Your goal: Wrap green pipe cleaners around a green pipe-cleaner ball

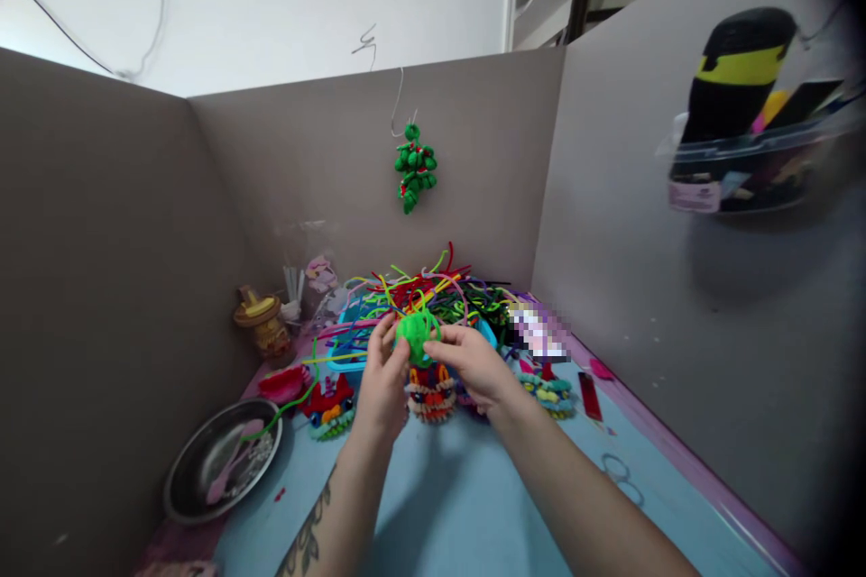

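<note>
A bright green ball of pipe cleaner [414,341] with loose loops on top is held up between both hands, above the blue table. My left hand [385,368] grips its left side, thumb at the front. At its right side my right hand [470,362] pinches it between thumb and fingers. Just below the ball sits an orange, red and beige fuzzy figure [431,397]. Behind the hands, a blue basket [346,365] overflows with many-coloured pipe cleaners [419,288].
A metal bowl [186,478] with a pink scoop [230,464] stands at left, near a red fuzzy figure [331,401]. A teal and yellow figure [551,392] lies right, beside a red item [589,397]. Grey panels enclose the table; a green ornament [415,167] hangs at back.
</note>
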Demonstrator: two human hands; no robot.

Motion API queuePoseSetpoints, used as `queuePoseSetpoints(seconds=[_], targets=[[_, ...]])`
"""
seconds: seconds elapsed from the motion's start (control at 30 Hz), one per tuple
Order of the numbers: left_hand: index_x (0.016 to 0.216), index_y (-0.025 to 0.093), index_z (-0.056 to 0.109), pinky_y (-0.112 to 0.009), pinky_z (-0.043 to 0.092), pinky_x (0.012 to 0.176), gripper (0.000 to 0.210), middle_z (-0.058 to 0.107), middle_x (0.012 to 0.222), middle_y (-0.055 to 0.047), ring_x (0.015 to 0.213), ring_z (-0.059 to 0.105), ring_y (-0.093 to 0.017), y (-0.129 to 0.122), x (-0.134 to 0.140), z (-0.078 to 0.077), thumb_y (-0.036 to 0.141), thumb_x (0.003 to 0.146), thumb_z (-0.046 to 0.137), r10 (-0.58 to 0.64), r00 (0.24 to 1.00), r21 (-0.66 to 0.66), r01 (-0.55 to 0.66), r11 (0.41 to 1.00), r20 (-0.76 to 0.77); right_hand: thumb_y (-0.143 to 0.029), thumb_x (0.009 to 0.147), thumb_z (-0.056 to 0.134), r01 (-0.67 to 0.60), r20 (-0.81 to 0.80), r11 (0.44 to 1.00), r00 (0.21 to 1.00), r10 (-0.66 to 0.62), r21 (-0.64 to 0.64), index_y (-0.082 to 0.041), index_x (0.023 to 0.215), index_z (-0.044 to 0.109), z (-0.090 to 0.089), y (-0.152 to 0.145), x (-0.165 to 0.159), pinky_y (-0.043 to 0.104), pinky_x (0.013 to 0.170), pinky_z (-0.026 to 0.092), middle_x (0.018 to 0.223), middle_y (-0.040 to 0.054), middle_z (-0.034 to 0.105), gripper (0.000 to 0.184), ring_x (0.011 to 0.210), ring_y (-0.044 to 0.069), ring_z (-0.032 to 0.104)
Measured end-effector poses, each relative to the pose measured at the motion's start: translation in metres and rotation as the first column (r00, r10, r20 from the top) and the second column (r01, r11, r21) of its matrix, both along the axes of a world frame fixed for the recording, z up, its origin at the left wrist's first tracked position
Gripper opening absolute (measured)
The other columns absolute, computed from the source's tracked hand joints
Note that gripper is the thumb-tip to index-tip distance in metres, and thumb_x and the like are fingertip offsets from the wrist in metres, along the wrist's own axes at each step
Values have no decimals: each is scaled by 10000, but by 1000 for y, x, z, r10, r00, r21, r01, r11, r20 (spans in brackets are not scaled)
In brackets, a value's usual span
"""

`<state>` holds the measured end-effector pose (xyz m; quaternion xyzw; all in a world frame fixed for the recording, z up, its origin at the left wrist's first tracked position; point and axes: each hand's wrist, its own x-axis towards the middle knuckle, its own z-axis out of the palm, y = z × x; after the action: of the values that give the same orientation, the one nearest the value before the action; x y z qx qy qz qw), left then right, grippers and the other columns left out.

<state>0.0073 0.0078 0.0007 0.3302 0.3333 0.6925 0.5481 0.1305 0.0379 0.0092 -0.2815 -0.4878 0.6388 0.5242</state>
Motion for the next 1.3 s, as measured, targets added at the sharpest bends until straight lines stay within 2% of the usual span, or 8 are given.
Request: queuePoseSetpoints(seconds=[0.13, 0.27, 0.37, 0.53, 0.77, 0.9, 1.07, 1.3], targets=[[1220, 230, 572, -241, 491, 759, 582, 640, 1144, -88, 914, 636, -175, -4, -11, 10, 261, 675, 775, -170, 971, -27, 168, 985, -169, -343, 603, 784, -112, 30, 994, 993, 112, 7, -161, 680, 693, 5, -2, 8, 251, 608, 438, 625, -12, 657, 218, 576, 116, 567], [1227, 266, 567, -276, 524, 730, 589, 614, 1184, -82, 925, 639, -201, -6, -14, 12, 257, 675, 771, -209, 956, -55, 202, 978, -204, -311, 623, 750, -116, 35, 993, 992, 117, -34, -161, 684, 662, 7, -4, 9, 250, 592, 457, 664, -2, 660, 184, 578, 116, 575], [1171, 267, 597, -266, 534, 658, 537, 618, 1142, -68, 845, 644, -183, -7, -12, 12, 275, 664, 774, -194, 958, -81, 180, 980, -210, -237, 626, 710, -82, 59, 997, 995, 83, -10, -177, 798, 623, 6, -6, 7, 258, 598, 473, 697, -4, 671, 201, 622, 139, 611], [1134, 238, 606, -239, 538, 586, 488, 613, 1114, -87, 816, 639, -183, -6, -12, 9, 317, 678, 762, -185, 946, -73, 171, 982, -267, -147, 654, 620, 104, 147, 988, 982, -120, 115, -238, 935, 470, 2, -7, 4, 227, 510, 425, 590, -84, 612, 331, 525, 130, 577], [1100, 226, 599, -247, 540, 552, 455, 606, 1044, -72, 786, 632, -181, -4, -10, 6, 348, 688, 747, -147, 931, -82, 126, 989, -334, -154, 682, 598, 150, 238, 963, 950, -203, 222, -236, 944, 444, 3, -10, 3, 220, 498, 387, 602, -83, 601, 315, 515, 119, 538], [1096, 224, 623, -234, 527, 629, 461, 638, 1075, -76, 816, 640, -174, -5, -12, 8, 284, 663, 771, -111, 943, -28, 108, 994, -313, -177, 680, 635, 138, 200, 969, 963, -179, 203, -224, 919, 513, 5, -10, 5, 231, 531, 397, 625, -66, 595, 273, 549, 119, 538], [1125, 218, 643, -264, 507, 811, 529, 662, 1110, -80, 974, 631, -212, -7, -12, 12, 145, 620, 781, -49, 944, 83, 80, 993, -325, -266, 661, 697, 155, 160, 963, 968, -193, 221, -198, 729, 613, 11, -7, 11, 253, 603, 411, 677, -29, 591, 128, 635, 130, 536], [906, 214, 699, -277, 492, 856, 442, 667, 1060, -84, 1058, 597, -249, -6, -8, 11, 26, 518, 795, 23, 974, 72, -7, 997, -224, -241, 707, 641, 188, 254, 933, 928, -271, 307, -202, 684, 584, 7, -6, 10, 260, 579, 384, 633, -36, 553, 73, 601, 133, 506]])
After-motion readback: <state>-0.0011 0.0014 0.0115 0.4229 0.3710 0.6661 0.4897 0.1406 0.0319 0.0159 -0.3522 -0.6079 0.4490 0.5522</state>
